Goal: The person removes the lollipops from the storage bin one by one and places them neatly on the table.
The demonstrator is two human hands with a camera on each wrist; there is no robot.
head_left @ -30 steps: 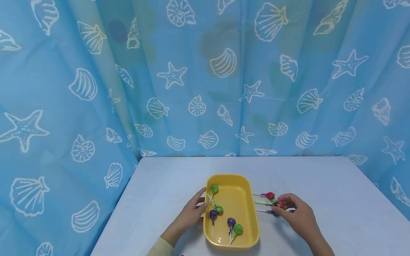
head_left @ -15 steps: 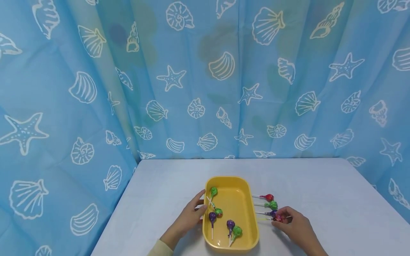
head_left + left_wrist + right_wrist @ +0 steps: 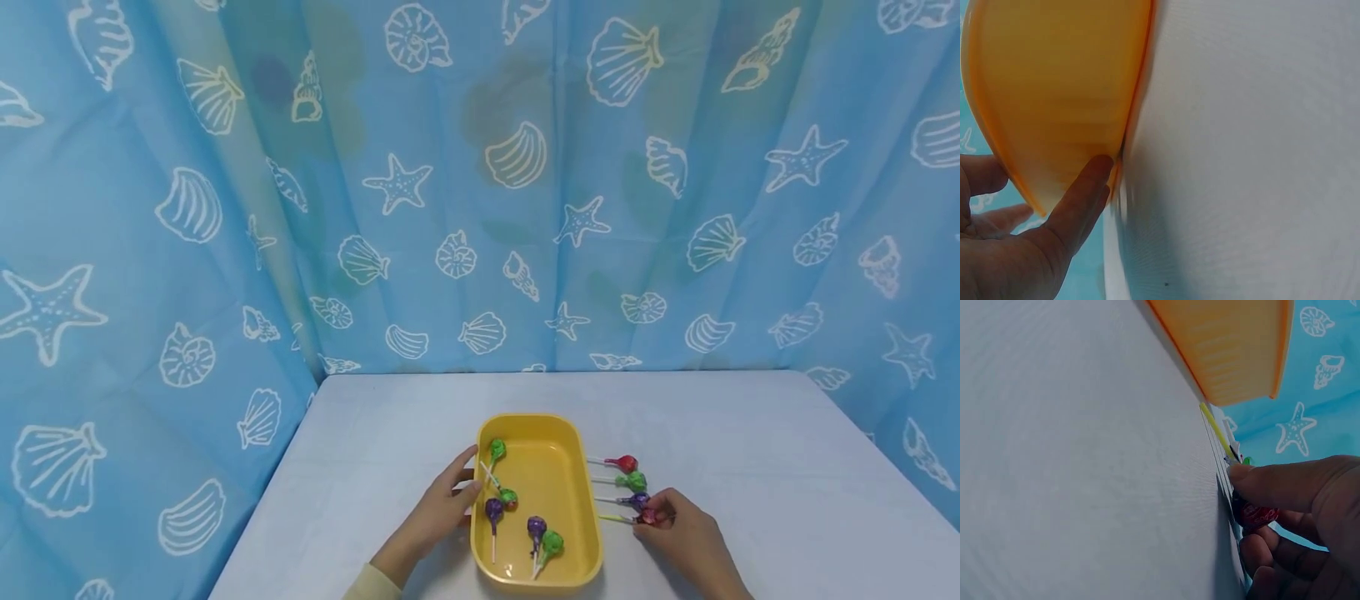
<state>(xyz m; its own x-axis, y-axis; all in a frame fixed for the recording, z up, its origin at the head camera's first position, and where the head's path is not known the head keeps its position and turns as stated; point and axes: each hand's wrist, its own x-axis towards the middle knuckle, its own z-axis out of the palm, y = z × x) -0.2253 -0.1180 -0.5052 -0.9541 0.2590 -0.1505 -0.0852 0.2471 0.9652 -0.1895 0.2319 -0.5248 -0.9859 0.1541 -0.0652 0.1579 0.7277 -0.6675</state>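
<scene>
My right hand (image 3: 686,529) pinches a lollipop (image 3: 1252,514) with a dark red wrapper and a yellow stick, low at the table surface; its stick points at the tray. In the head view, red (image 3: 627,463), green (image 3: 636,481) and purple (image 3: 639,500) lollipops lie in a column just beyond it, sticks toward the yellow tray (image 3: 591,500). On the tray's other side, my left hand (image 3: 442,510) rests its extended fingers against the outer wall and rim. Inside the tray are several lollipops, including a purple one (image 3: 493,508) and a green one (image 3: 552,542).
A white cloth (image 3: 735,442) covers the table. Blue curtains (image 3: 450,183) with white shell prints stand along the back and sides.
My right hand has moved the red-wrapped, yellow-stick lollipop nearer to me, from over the green and purple lollipops to below the purple one. My left hand stays at the tray.
</scene>
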